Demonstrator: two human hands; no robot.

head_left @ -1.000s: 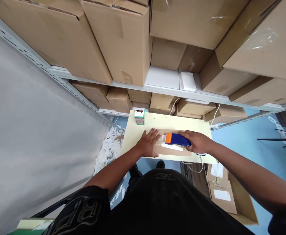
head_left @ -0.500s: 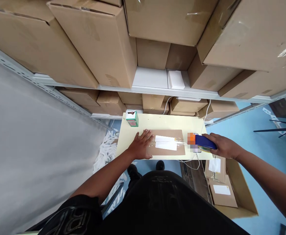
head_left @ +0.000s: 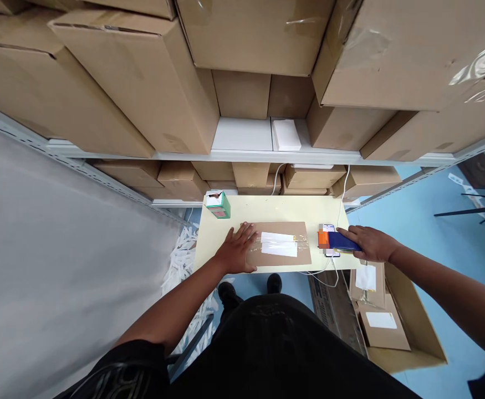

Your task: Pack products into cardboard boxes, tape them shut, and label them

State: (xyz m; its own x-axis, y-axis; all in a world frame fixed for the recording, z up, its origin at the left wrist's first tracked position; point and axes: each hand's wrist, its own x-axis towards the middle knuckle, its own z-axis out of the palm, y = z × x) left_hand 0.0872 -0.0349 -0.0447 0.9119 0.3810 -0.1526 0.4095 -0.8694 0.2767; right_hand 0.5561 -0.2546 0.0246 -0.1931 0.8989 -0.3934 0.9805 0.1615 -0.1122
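A flat cardboard parcel [head_left: 286,259] lies on the cream table, with white paper labels [head_left: 279,244] and clear tape across its top. My left hand [head_left: 238,247] rests spread on the parcel's left end. To the right of the parcel, my right hand [head_left: 370,243] grips a blue and orange tape dispenser [head_left: 338,241]. The dispenser is apart from the parcel and partly covers a phone [head_left: 329,228] on the table. My right fingers wrap the dispenser's back end.
A green and white small box [head_left: 219,206] stands at the cream table's [head_left: 267,206] back left corner. Shelves full of cardboard boxes [head_left: 250,44] rise behind. An open carton [head_left: 423,332] with labelled parcels sits below right. White cables [head_left: 337,277] hang near the front edge.
The tape strand that stretched from the parcel to the dispenser no longer shows. The tape dispenser has tilted slightly in my right hand. My left hand stays on the parcel.
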